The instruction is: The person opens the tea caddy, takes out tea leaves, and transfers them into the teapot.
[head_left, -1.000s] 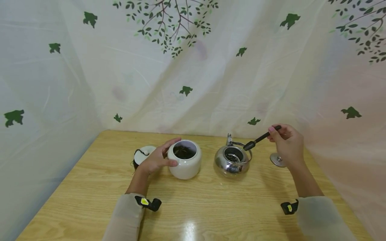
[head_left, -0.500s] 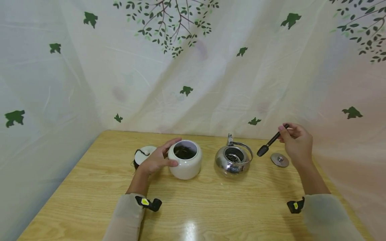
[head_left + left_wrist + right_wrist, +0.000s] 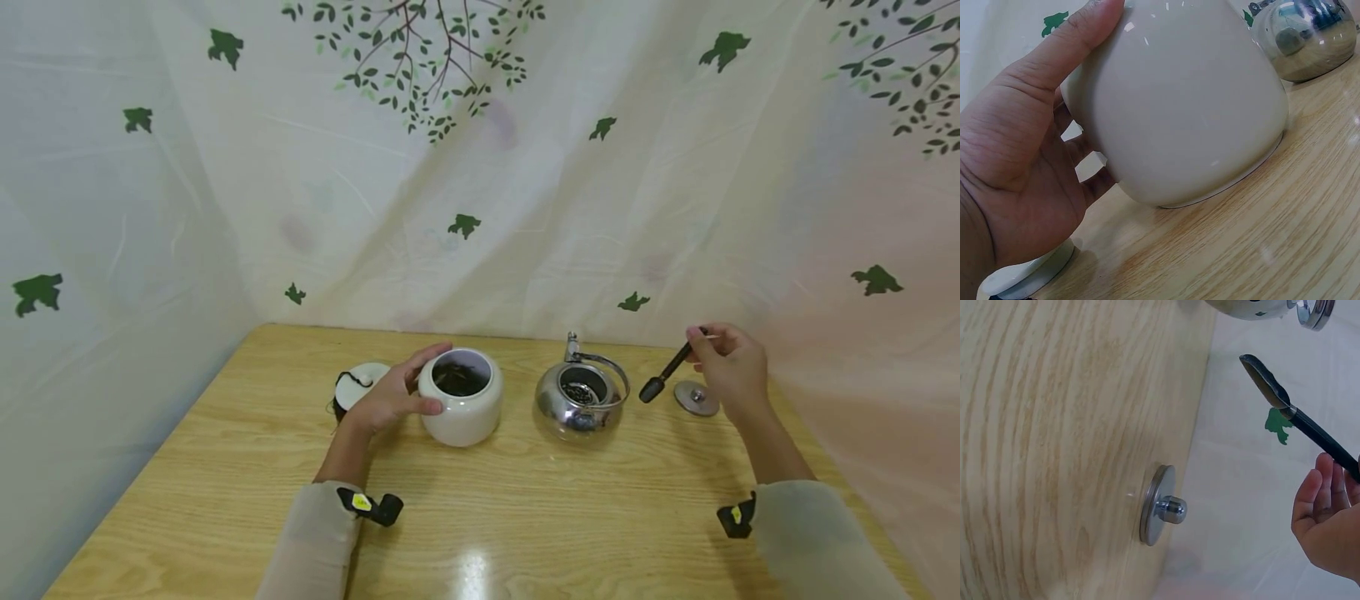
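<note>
On the left, my left hand (image 3: 392, 398) grips the side of a white ceramic jar (image 3: 463, 423), thumb at the front and fingers behind. Dark tea leaves lie inside the jar, which stands on the table. My right hand (image 3: 738, 377) pinches the black handle of a tea scoop (image 3: 652, 389) by its upper end. The scoop's bowl points down and left, in the air between the teapot and its lid. A shiny steel teapot (image 3: 558, 408) stands uncovered right of the jar, a strainer in its mouth. In the right wrist view the scoop (image 3: 1266, 381) shows its bowl side-on.
A round steel lid (image 3: 696, 398) with a knob lies below the right hand. The jar's white lid (image 3: 363, 383), with a dark cord, lies behind the left wrist. The teapot's handle (image 3: 611, 367) leans right. A printed cloth (image 3: 465, 275) hangs behind the wooden table (image 3: 480, 508).
My right hand has drawn the scoop right, away from above the teapot's mouth, then dropped slightly. The left hand and jar have stayed in place.
</note>
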Demonstrator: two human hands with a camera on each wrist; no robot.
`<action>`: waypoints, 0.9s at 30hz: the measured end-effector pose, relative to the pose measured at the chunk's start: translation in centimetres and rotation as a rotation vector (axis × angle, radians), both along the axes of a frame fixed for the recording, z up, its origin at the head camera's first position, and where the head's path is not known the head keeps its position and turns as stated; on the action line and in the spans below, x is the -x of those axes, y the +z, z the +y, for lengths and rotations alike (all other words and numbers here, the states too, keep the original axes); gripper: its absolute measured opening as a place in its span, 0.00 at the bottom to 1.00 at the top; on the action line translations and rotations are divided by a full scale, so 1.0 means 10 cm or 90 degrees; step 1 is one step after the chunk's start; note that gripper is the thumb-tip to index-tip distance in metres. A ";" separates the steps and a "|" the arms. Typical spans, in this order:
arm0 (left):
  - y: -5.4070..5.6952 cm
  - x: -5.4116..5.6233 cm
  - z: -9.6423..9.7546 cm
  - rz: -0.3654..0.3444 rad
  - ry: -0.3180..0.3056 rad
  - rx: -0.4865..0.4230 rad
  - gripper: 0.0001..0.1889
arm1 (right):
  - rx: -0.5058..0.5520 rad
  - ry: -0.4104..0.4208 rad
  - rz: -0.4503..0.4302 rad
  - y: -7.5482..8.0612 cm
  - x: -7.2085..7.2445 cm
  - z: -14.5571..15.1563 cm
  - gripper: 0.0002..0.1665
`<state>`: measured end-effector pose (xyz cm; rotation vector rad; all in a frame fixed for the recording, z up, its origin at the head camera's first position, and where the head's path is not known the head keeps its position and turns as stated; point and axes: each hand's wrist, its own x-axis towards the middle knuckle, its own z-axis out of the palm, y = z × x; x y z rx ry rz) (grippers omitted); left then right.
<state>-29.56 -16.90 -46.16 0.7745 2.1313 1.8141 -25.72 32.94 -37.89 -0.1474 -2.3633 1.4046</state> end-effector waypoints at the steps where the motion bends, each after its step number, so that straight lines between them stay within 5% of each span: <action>1: 0.01 -0.01 0.00 -0.001 0.001 -0.001 0.50 | -0.012 0.000 -0.004 -0.02 0.00 0.01 0.22; 15: 0.08 -0.03 0.01 -0.001 0.008 0.002 0.52 | -0.042 0.017 -0.041 -0.28 0.00 0.08 0.29; 22: 0.04 -0.02 0.01 0.003 0.001 -0.002 0.50 | -0.025 0.003 -0.074 -0.35 -0.02 0.10 0.29; 27: 0.02 -0.02 0.01 0.003 0.002 0.001 0.51 | -0.031 -0.017 -0.071 -0.39 -0.04 0.12 0.37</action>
